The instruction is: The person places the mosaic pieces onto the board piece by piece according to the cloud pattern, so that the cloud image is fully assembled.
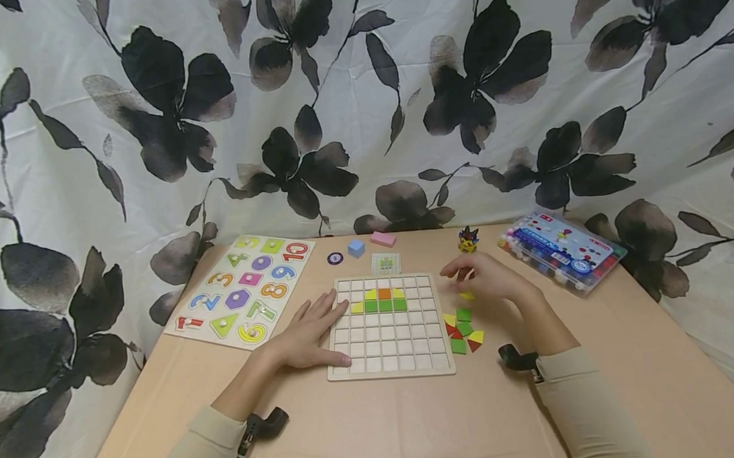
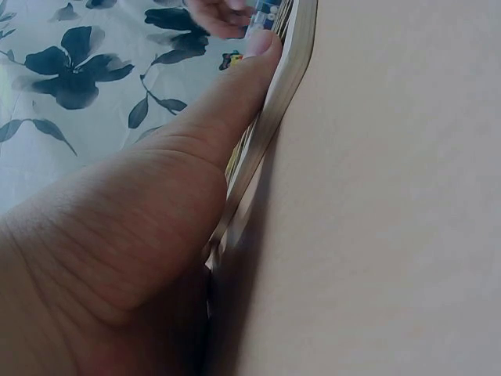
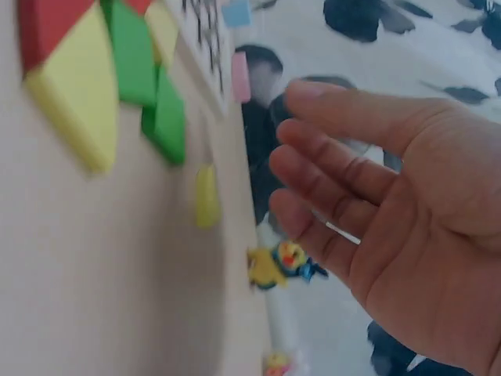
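A white grid board (image 1: pixel 388 349) lies on the table, bearing a row of green squares (image 1: pixel 380 306), an orange square (image 1: pixel 384 294) and yellow pieces beside them. My left hand (image 1: pixel 304 336) rests on its left edge, fingers spread; in the left wrist view the thumb (image 2: pixel 235 94) lies along the board's rim. Just off the right edge, my right hand (image 1: pixel 491 278) hovers with loosely bent fingers and nothing in them, as the right wrist view shows. Beneath it is a yellow piece (image 1: pixel 467 296). Nearer me lie loose red, yellow and green pieces (image 1: pixel 463 314). A small pattern card (image 1: pixel 385 263) sits behind the board.
On the left lies a number-and-shape puzzle board (image 1: pixel 222 304). A clear plastic case (image 1: pixel 561 250) stands at the back right, with a small figurine (image 1: pixel 468 239) left of it. Behind the card are a blue cube (image 1: pixel 356 248), a pink block (image 1: pixel 383 239) and a dark round disc (image 1: pixel 334 258).
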Motion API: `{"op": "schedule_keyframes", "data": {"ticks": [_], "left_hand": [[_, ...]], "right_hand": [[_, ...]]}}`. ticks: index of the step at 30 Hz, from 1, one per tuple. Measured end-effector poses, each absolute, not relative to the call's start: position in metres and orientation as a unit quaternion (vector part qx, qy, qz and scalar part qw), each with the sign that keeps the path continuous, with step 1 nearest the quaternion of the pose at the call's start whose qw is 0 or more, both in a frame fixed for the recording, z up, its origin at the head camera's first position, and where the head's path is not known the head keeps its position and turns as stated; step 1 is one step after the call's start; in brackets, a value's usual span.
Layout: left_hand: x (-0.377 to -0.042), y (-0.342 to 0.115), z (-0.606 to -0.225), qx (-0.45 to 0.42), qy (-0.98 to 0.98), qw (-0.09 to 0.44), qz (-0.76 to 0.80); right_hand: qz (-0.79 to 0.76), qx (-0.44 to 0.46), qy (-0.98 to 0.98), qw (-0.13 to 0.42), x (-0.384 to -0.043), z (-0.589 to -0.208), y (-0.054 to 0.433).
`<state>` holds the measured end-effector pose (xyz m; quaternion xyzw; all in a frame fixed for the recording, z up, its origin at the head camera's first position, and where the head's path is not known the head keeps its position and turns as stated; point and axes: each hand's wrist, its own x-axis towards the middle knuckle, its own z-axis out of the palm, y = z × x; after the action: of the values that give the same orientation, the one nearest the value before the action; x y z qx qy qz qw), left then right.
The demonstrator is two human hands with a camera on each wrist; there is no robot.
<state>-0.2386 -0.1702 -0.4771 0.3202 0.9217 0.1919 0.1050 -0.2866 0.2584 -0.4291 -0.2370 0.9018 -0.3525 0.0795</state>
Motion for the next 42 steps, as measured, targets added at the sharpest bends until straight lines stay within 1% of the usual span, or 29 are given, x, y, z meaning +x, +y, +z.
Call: {"op": "schedule_keyframes", "data": {"ticks": [3,7,10,20,33,36,42], "left_hand": [[-0.238,-0.170,-0.478,0.321,0.922,0.104,0.193],[-0.238,-0.170,-0.477,0.320,0.922,0.104,0.192],[-0.238,-0.170,-0.477,0.319,0.922,0.106,0.191],[-0.238,-0.170,-0.475,0.318,0.922,0.109,0.191],[-0.238,-0.170,-0.476,0.318,0.922,0.108,0.193],[-0.238,-0.170,-0.477,0.319,0.922,0.107,0.189],[-0.239,-0.170,-0.478,0.319,0.922,0.108,0.192]], "right_hand": [[-0.342,-0.228,0.906,0.098,-0.287,-0.434,0.267],[-0.335,-0.195,0.912,0.136,-0.289,-0.440,0.271],[-0.317,-0.190,0.917,0.151,-0.290,-0.444,0.272],[-0.283,-0.183,0.931,0.141,-0.292,-0.446,0.278],[-0.319,-0.181,0.923,0.120,-0.291,-0.445,0.287],[-0.330,-0.183,0.920,0.109,-0.290,-0.445,0.284],[-0.371,-0.148,0.912,0.090,-0.284,-0.444,0.265]]}}
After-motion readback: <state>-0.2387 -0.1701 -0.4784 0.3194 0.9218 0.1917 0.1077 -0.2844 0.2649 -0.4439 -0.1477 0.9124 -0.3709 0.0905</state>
